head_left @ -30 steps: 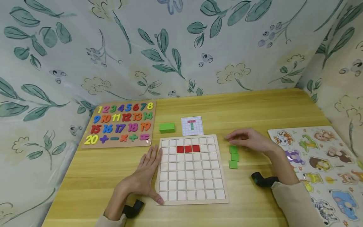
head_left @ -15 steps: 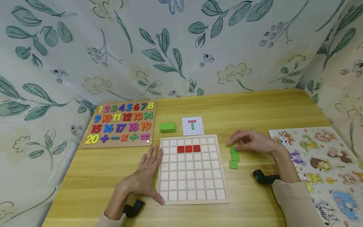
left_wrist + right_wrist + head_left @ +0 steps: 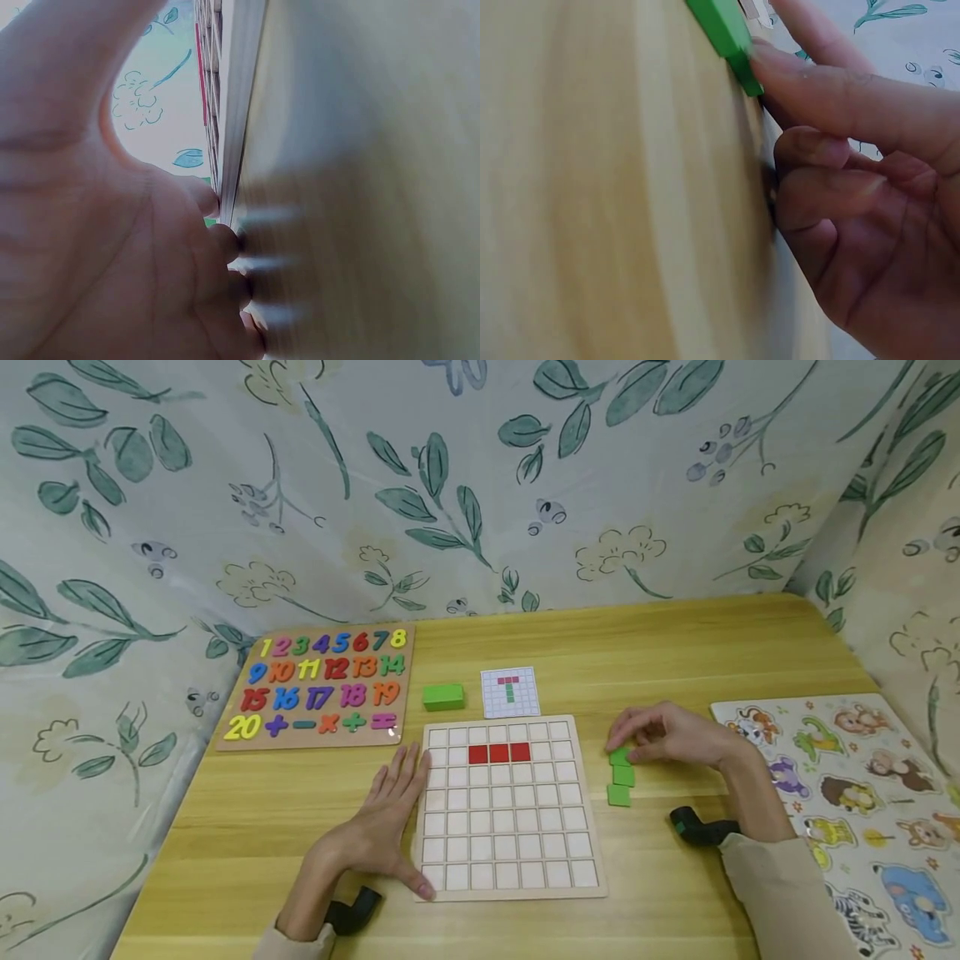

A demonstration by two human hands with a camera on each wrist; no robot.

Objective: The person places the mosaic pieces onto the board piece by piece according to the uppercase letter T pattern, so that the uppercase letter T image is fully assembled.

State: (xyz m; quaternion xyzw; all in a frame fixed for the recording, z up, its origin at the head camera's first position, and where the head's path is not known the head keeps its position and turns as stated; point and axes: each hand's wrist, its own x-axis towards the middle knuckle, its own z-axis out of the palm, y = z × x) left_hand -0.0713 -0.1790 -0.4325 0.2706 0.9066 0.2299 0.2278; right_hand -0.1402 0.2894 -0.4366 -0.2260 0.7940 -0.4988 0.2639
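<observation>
A wooden grid board (image 3: 517, 894) lies in the middle of the head view, with a row of three red tiles (image 3: 498, 753) in its second row of cells. My left hand (image 3: 378, 827) rests along the board's left edge, fingers spread, thumb at the near left corner. To the right of the board, my right hand (image 3: 667, 735) pinches the farthest of three green tiles (image 3: 620, 757) between thumb and index finger. In the right wrist view the thumb (image 3: 787, 66) meets that tile's edge, and the other fingers are curled. The remaining green tiles (image 3: 623, 775) lie just nearer.
Behind the board lie a pattern card (image 3: 495, 703) showing a red and green T and a green block (image 3: 443, 697). A number puzzle board (image 3: 315, 739) is at the left, an animal puzzle board (image 3: 847, 743) at the right. A patterned wall covering (image 3: 480, 485) borders the table.
My right hand has come down slightly toward me onto the farthest green tile, and thumb and index finger have closed about it. The left hand has stayed at the board.
</observation>
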